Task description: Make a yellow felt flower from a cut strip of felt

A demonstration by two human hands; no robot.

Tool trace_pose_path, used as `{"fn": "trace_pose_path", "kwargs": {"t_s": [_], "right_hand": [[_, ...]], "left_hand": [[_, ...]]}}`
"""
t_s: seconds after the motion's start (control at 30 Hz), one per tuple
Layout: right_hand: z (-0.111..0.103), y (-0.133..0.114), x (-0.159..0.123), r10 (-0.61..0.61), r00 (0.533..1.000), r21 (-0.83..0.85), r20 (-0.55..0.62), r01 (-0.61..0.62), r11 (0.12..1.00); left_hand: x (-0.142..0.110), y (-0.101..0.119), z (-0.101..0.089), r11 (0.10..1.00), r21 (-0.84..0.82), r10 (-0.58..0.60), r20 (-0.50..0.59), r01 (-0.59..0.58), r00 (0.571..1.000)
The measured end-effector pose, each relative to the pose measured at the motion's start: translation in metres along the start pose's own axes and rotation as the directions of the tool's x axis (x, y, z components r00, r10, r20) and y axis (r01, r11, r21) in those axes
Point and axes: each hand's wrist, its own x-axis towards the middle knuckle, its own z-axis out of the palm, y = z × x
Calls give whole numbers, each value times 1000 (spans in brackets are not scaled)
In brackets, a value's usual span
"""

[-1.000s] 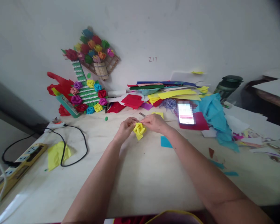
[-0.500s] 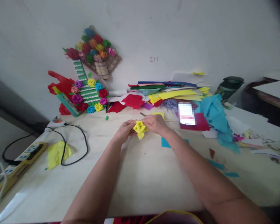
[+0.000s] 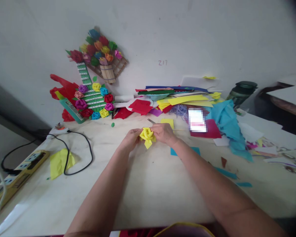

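Between my hands is a yellow paper flower [image 3: 147,134] with folded petals, one pointed flap hanging toward me. My left hand [image 3: 132,138] is closed on its left side, with the fingertips partly behind it. On the right edge of the flower, my right hand [image 3: 164,132] pinches a petal between thumb and fingers. A thin pointed metal tip [image 3: 151,121] shows just beyond my right hand; the rest of it is hidden. Behind that hand lies a yellow paper square [image 3: 167,123], and a blue paper piece [image 3: 185,151] lies partly under my right forearm.
A flower-trimmed green craft [image 3: 95,95] and a glue bottle [image 3: 71,107] stand at the back left. Stacked coloured paper [image 3: 185,98] lines the wall. A phone [image 3: 197,120] rests on red paper. A black cable [image 3: 92,151] loops near a power strip [image 3: 27,168]; a dark bottle [image 3: 243,92] stands right.
The yellow flower has tilted slightly and its front flap now points more directly toward me. My right hand has shifted a little down and left; both hands keep hold of the flower.
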Motion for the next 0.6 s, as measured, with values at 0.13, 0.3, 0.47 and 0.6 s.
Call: {"fn": "trace_pose_path", "kwargs": {"t_s": [0.13,0.3,0.47,0.6], "right_hand": [[1,-2,0,27,999,3,18,-27,1000],[4,2,1,81,996,77,39,-84,993],[1,8,3,121,976,191,181,-156,969],[-6,14,2,144,918,314,369,-269,911]], "left_hand": [[0,1,-3,997,65,37,-52,-33,998],[-1,3,-6,984,158,86,-15,-82,996],[-1,2,-6,948,273,160,43,-166,986],[-4,3,-2,897,391,199,65,-209,978]]}}
